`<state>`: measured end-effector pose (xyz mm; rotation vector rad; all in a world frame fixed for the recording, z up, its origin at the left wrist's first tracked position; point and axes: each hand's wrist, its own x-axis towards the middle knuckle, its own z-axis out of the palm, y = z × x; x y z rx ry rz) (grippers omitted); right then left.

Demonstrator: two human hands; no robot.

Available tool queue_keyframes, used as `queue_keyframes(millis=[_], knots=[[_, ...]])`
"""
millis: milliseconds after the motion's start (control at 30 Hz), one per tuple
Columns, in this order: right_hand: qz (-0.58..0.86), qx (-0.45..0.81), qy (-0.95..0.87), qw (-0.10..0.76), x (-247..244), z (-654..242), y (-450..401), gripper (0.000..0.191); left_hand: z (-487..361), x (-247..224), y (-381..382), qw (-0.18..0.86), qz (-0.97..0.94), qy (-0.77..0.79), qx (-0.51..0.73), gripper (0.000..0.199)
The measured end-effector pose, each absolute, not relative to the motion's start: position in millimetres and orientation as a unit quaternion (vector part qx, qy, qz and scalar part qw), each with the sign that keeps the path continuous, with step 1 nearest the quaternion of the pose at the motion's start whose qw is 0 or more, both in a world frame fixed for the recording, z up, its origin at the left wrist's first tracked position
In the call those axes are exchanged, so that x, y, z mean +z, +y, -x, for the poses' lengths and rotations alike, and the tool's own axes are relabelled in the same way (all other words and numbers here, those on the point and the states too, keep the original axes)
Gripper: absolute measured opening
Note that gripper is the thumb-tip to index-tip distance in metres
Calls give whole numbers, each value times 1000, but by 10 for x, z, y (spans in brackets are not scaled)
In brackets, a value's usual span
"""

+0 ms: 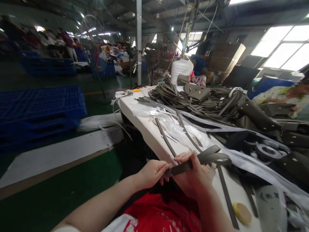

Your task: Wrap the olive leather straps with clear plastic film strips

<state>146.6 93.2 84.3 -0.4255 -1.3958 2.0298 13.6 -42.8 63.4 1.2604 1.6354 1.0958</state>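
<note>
Near the table's front edge, my left hand (154,172) pinches one end of a dark grey-green strap (180,169). The strap runs rightward into my right hand (196,174), whose fingers are closed round it. Beyond the right hand, the strap bends into loops over the table. More flat straps lie on the white table (149,125), among them a long strip (225,196) right of my right hand. A large heap of dark straps (171,95) covers the table's far part.
A yellow round object (242,213) and a roll of tape (269,150) lie at the right. Dark bags (258,117) are piled near a seated person (277,96). Blue pallets (41,112) stand at the left, and a fan (156,56) stands behind the table.
</note>
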Motion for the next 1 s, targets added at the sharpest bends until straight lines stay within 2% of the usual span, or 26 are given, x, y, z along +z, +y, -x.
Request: queue_keyframes(millis=[100,200,267,333,433,567,633,733,833,900,1000], knots=[[163,745,-562,320,920,-1465,948,46,-32,847,-444,352,-525,653,416,58],[147,683,-624,350,1088,-1429,952,33,205,1159,-576,275,-571,664,396,58],[135,665,-655,334,1187,-1372,906,29,354,1322,-700,259,-585,671,375,56],[124,670,-671,293,1215,-1279,816,35,437,1368,-803,282,-576,674,367,56],[109,667,-699,234,1077,-1092,625,44,422,1196,-858,333,-550,657,394,60],[98,688,-699,170,747,-900,442,42,257,815,-786,382,-484,635,465,66],[140,721,-657,172,657,-883,495,42,182,690,-740,386,-456,635,490,66],[220,754,-570,242,713,-969,744,40,126,613,-672,383,-440,638,503,61],[259,700,-602,283,893,-1116,934,45,94,606,-571,388,-446,627,507,58],[269,666,-649,251,957,-1182,915,50,55,607,-477,381,-460,624,504,57],[255,702,-640,180,878,-1193,754,54,-28,589,-337,368,-469,610,522,57]])
